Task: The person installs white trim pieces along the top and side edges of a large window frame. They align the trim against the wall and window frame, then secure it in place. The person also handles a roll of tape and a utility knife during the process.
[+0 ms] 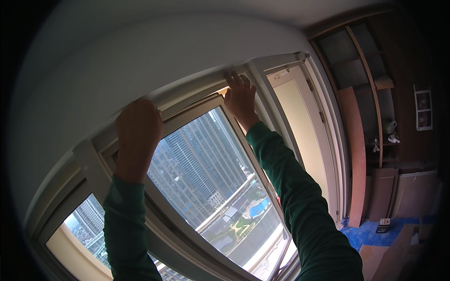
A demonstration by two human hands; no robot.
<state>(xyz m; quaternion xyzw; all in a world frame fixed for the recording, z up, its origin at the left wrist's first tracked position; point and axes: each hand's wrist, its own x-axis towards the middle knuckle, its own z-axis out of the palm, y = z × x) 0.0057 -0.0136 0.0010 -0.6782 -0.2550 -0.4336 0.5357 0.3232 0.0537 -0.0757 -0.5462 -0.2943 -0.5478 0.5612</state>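
No lettering, label, number or sign can be read here.

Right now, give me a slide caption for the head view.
Left hand and right hand raised at the top of a window frame, tall buildings outside.

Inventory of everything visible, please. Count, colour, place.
Large window: 1, pale frame, centre
Side window: 1, pale frame, lower left
Wall: 1, off-white, above windows
Door: 1, cream, right of large window
Shelf unit: 1, brown, far right
White lumps: several, unclear, on shelf
Plank: 1, pinkish-brown, before shelves
Sheet: 1, blue, lower right
Small box: 1, dark and white, on sheet
Towers: several, grey-blue, outside
Pool: 1, blue, outside
Sleeves: 2, green, both forearms
Left hand: 1, bare, upper frame
Right hand: 1, bare, window's upper right corner
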